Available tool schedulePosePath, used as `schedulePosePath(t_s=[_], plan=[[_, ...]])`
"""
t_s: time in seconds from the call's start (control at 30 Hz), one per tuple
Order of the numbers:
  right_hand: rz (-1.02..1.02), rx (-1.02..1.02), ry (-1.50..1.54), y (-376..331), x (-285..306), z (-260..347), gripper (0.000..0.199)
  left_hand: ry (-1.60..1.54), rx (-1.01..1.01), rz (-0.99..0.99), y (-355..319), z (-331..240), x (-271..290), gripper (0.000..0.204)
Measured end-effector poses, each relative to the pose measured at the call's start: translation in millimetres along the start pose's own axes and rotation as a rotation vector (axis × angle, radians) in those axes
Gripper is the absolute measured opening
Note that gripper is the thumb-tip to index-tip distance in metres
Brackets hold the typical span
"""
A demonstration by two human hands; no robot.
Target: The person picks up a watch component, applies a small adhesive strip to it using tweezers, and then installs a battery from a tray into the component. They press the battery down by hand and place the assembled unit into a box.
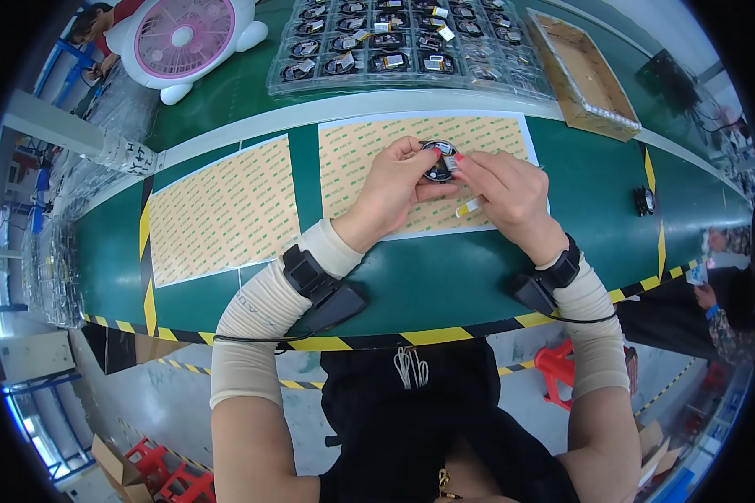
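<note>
Black clothing (411, 402) sits at six o'clock. At centre, the left hand (394, 189) clasps a round black part (435, 174) while the right hand (510, 193) pinches its three-o'clock edge, a yellow-and-white tag (468, 207) just below. The step looks like fine fingertip work; the next move probably needs a steady left hold. At twelve, a clear compartmented tray (344, 88) holds similar dark parts (392, 61); at one, an open carton (610, 127) shows its brown inside.

Device (439, 173) over right sheet (352, 159) (tray (344, 85) behind, fan (181, 37) left).
</note>
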State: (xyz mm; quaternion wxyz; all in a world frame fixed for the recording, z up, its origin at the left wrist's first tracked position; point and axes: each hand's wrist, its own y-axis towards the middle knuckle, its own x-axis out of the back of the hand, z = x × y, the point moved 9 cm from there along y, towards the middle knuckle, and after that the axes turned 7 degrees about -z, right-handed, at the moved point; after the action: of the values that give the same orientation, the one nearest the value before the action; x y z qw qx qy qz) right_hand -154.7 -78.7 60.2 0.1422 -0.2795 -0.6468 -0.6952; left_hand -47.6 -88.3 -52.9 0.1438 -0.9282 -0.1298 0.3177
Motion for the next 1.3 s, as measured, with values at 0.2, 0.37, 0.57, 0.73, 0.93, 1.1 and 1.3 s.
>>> schedulePosePath(t_s=[0.2,0.37,0.57,0.73,0.93,1.1,1.3], plan=[[-0.057,0.029,-0.007,-2,-4,7,0.023,-0.01,-0.071,-0.07,-7,-5,-2,0.01],[-0.074,0.008,0.003,-3,-5,0,0.021,0.011,-0.12,-0.037,-10,-8,-8,0.011],[-0.038,-0.262,0.225,-6,-11,-16,0.017,0.091,-0.153,0.048,-5,-11,-13,0.013],[0.053,-1.177,0.806,-39,-36,-66,0.015,0.155,-0.158,0.196,-8,-10,-20,0.012],[0.269,-1.281,0.843,-61,-49,-66,0.018,0.053,-0.098,0.35,-18,-8,-31,0.014],[0.2,-0.962,0.557,-45,-36,-65,0.02,0.15,-0.169,0.333,-15,-12,-36,0.023],[0.142,-1.071,0.746,-47,-43,-63,0.022,0.018,-0.068,0.294,-12,-5,-26,0.034]])
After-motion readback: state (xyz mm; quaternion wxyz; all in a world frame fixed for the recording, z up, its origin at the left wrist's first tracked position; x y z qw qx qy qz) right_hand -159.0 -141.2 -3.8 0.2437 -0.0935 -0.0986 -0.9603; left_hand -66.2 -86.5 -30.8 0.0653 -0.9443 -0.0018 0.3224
